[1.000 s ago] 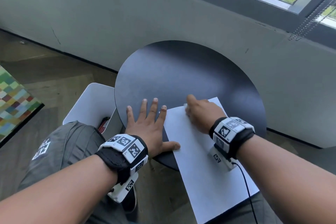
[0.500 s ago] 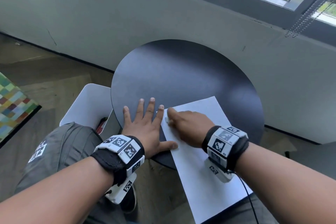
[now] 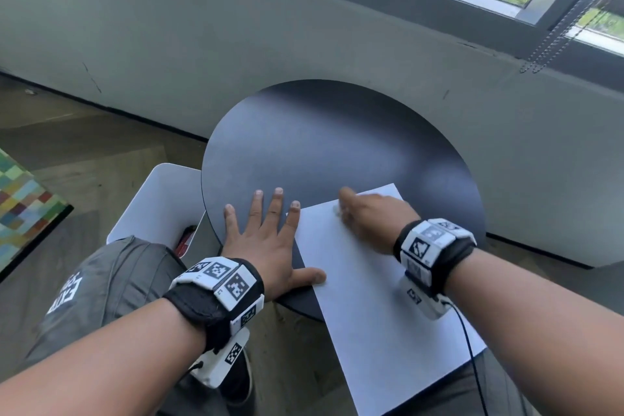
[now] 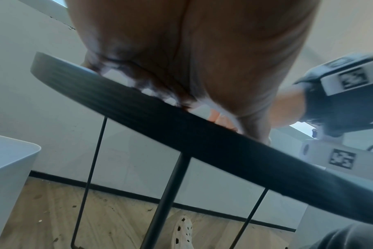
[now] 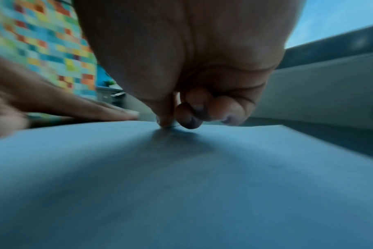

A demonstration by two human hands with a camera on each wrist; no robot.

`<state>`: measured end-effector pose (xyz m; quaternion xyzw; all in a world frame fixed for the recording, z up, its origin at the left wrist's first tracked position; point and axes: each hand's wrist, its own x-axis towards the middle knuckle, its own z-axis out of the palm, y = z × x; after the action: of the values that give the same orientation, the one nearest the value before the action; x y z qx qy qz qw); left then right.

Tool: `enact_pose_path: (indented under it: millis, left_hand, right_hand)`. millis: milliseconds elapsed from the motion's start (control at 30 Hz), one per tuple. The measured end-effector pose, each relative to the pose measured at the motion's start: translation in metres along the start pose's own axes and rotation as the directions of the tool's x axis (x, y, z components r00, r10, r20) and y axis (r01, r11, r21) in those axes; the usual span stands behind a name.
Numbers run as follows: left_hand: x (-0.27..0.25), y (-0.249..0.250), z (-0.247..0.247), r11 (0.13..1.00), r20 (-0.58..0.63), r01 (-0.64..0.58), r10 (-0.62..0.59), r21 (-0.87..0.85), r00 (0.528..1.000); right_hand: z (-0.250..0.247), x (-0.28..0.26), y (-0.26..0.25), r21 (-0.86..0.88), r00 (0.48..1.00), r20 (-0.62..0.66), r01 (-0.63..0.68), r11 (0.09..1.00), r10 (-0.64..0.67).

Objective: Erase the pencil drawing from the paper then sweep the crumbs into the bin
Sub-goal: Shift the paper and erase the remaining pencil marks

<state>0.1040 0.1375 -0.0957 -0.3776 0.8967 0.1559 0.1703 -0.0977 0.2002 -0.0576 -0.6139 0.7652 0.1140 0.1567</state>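
Right grip (image 3: 368,219) on eraser (image 3: 336,209), paper (image 3: 371,297) white

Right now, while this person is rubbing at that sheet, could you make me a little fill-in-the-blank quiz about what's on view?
1. The paper lies on a dark table whose top is ____ in shape.
2. The left hand rests with its fingers spread ____ on the table.
3. The near end of the paper hangs over the table's ____.
4. The white bin stands on the person's ____ side of the table.

Missing words: round; flat; edge; left
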Motion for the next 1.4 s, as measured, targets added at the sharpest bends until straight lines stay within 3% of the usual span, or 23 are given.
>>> enact_pose_path:
  millis: [33, 100, 267, 333, 400, 467, 533, 600, 667, 800, 867, 933, 1033, 1067, 1167, 1233, 1300, 1400]
  left_hand:
    - [0.0, 0.0, -0.001, 1.0, 0.003, 0.001, -0.001, 0.001, 1.0]
    - [0.0, 0.0, -0.001, 1.0, 0.007, 0.003, -0.003, 0.001, 1.0]
    - [0.0, 0.0, 0.0, 1.0, 0.001, -0.002, 0.002, -0.005, 1.0]
    - [0.0, 0.001, 0.0, 1.0, 0.002, 0.001, -0.001, 0.001, 1.0]
    - [-0.001, 0.001, -0.001, 1.0, 0.007, 0.005, -0.005, 0.005, 1.0]
    - [-0.001, 0.001, -0.002, 1.0, 0.011, 0.006, -0.006, 0.003, 1.0]
    - [0.0, 0.001, -0.001, 1.0, 0.005, 0.002, -0.002, 0.0, 1.0]
    - [0.0, 0.0, 0.0, 1.0, -0.001, -0.004, 0.004, 0.0, 1.0]
    - [-0.001, 0.0, 0.0, 1.0, -0.003, -0.007, 0.007, 0.0, 1.0]
    - [-0.001, 0.0, -0.001, 1.0, 0.01, 0.003, -0.003, 0.001, 1.0]
    - [-0.001, 0.0, -0.002, 1.0, 0.012, 0.001, -0.001, 0.0, 1.0]
    - [0.0, 0.0, -0.001, 1.0, 0.009, -0.002, 0.002, -0.002, 1.0]
    - [0.0, 0.0, 0.0, 1.0, 0.005, -0.008, 0.008, -0.004, 1.0]
    - [0.0, 0.0, 0.0, 1.0, 0.007, -0.008, 0.008, -0.001, 1.0]
    - [0.0, 0.0, -0.001, 1.0, 0.018, -0.003, 0.003, 0.004, 1.0]
    - [0.0, 0.0, -0.002, 1.0, 0.023, 0.0, 0.0, 0.004, 1.0]
    - [0.0, 0.0, -0.002, 1.0, 0.019, -0.003, 0.003, 0.004, 1.0]
    - [0.0, 0.0, -0.001, 1.0, 0.015, -0.005, 0.005, 0.009, 1.0]
  right_hand:
    - [-0.004, 0.005, 0.011, -0.005, 0.998, -0.028, -0.063, 0.998, 0.063]
    - [-0.006, 0.003, 0.01, -0.001, 0.997, -0.05, -0.06, 0.998, 0.059]
    - [0.012, -0.032, -0.034, -0.005, 0.959, 0.064, 0.275, 0.961, -0.274]
    - [0.01, -0.022, -0.017, -0.024, 0.983, 0.021, 0.182, 0.983, -0.182]
    - [0.004, -0.008, 0.004, -0.03, 1.0, -0.027, 0.0, 1.0, -0.001]
    - [0.002, -0.005, 0.009, -0.017, 0.997, -0.067, -0.026, 1.0, 0.025]
    - [0.005, -0.016, -0.011, 0.016, 0.997, -0.007, 0.072, 0.997, -0.072]
    - [0.012, -0.034, -0.035, 0.025, 0.966, 0.076, 0.248, 0.969, -0.249]
    - [0.015, -0.038, -0.036, -0.017, 0.948, 0.088, 0.309, 0.951, -0.306]
    - [0.003, -0.012, 0.011, -0.035, 0.999, -0.035, -0.016, 0.999, 0.014]
    - [0.003, -0.009, 0.014, -0.055, 0.995, -0.074, -0.07, 0.996, 0.066]
    - [0.008, -0.017, -0.008, -0.005, 0.999, -0.022, 0.029, 1.0, -0.029]
    - [0.019, -0.029, -0.029, -0.02, 0.955, 0.037, 0.294, 0.955, -0.294]
    - [0.017, -0.026, -0.023, -0.041, 0.958, 0.024, 0.286, 0.957, -0.285]
    - [0.005, -0.009, 0.012, -0.049, 0.999, -0.028, 0.015, 0.999, -0.017]
    - [0.002, -0.004, 0.021, -0.048, 0.995, -0.076, -0.073, 0.996, 0.069]
    - [0.004, -0.012, 0.006, -0.013, 0.999, -0.053, -0.008, 1.0, 0.008]
    - [0.016, -0.029, -0.016, -0.034, 0.968, 0.02, 0.251, 0.967, -0.251]
